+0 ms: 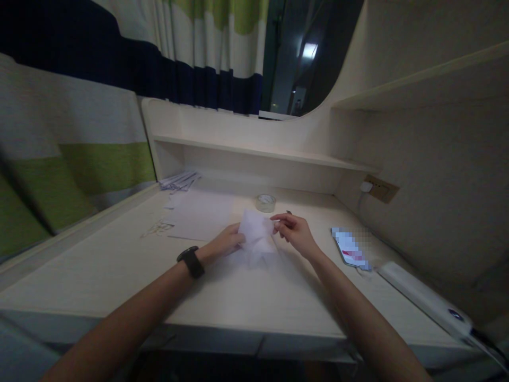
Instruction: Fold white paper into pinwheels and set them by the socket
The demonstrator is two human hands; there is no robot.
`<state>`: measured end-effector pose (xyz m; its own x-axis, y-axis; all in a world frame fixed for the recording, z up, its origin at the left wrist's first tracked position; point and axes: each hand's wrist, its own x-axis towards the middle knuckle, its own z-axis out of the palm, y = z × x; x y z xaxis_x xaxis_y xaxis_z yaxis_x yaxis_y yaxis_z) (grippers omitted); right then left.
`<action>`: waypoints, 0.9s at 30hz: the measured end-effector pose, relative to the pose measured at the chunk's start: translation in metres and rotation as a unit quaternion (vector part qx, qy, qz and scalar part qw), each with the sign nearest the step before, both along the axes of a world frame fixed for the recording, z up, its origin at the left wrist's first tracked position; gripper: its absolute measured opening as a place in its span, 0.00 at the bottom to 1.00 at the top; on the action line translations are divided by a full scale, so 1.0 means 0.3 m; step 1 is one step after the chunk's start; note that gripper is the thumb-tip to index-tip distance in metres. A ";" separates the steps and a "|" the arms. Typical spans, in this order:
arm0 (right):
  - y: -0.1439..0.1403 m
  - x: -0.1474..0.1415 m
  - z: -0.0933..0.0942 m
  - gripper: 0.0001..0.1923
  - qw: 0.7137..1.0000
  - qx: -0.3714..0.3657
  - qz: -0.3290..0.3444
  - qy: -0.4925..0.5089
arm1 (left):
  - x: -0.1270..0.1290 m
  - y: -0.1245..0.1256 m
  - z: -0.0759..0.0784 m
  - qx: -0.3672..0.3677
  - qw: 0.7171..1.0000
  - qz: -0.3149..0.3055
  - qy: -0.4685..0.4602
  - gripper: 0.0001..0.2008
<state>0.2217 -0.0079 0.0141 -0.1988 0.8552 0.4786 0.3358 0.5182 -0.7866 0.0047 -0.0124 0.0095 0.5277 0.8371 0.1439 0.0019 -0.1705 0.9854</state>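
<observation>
A dim room with striped curtains [119, 69] in navy, white and green behind a pale table [119, 276] built into an alcove, a low shelf [254, 151] running along its back edge. Along the right edge lies a long white bar-shaped device [421, 297], and just beyond it a phone [352, 248] face up. A loose sheet [199, 217] lies flat left of centre, with a small stack of papers [178, 181] in the far left corner and a roll of clear tape [265, 202] toward the back edge.

At the middle of the table sits a white paper [257, 241], partly lifted and creased. The left hand [226, 242], a dark watch [191, 261] on its wrist, presses fingers together on the paper's left side. The right hand [295, 232] pinches the paper's upper right edge between thumb and fingertips.

This looks like a folding step in progress, a flap being brought over. Judging from the grip, the next move calls for lining the edges up squarely while the left hand pins the sheet, then running a firm crease.
</observation>
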 end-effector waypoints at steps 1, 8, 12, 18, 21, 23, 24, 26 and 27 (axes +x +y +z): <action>0.004 0.004 -0.002 0.11 1.000 0.003 -0.003 -0.017 | -0.001 0.004 -0.005 -0.006 1.000 0.009 0.004 0.13; 0.012 -0.008 -0.027 0.04 0.992 0.070 -0.001 -0.102 | -0.021 0.060 -0.072 0.013 0.998 0.003 0.058 0.10; 0.007 -0.014 -0.032 0.05 0.992 0.047 0.059 -0.100 | -0.017 0.060 -0.090 0.007 0.998 -0.026 0.049 0.11; -0.002 -0.021 -0.029 0.11 0.995 -0.058 0.045 -0.064 | -0.012 0.041 -0.072 0.022 0.998 -0.018 0.056 0.09; -0.009 -0.022 -0.022 0.11 0.990 -0.127 0.060 -0.028 | -0.015 0.039 -0.066 0.046 0.995 -0.002 0.091 0.12; -0.011 -0.021 -0.020 0.10 0.987 -0.141 0.076 -0.018 | -0.016 0.041 -0.068 0.056 0.994 0.003 0.096 0.13; -0.011 -0.021 -0.020 0.09 0.987 -0.141 0.079 -0.017 | -0.016 0.042 -0.069 0.061 0.994 0.003 0.092 0.13; -0.009 -0.021 -0.022 0.07 0.988 -0.135 0.076 -0.021 | -0.015 0.045 -0.073 0.060 0.995 0.006 0.080 0.14; -0.008 -0.022 -0.023 0.06 0.989 -0.126 0.072 -0.025 | -0.014 0.046 -0.075 0.055 0.996 0.008 0.076 0.14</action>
<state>0.2150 -0.0104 0.0073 -0.3456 0.9072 0.2398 0.3143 0.3527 -0.8814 0.0005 0.0014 -0.0129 0.5364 0.8297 0.1544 0.1536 -0.2759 0.9488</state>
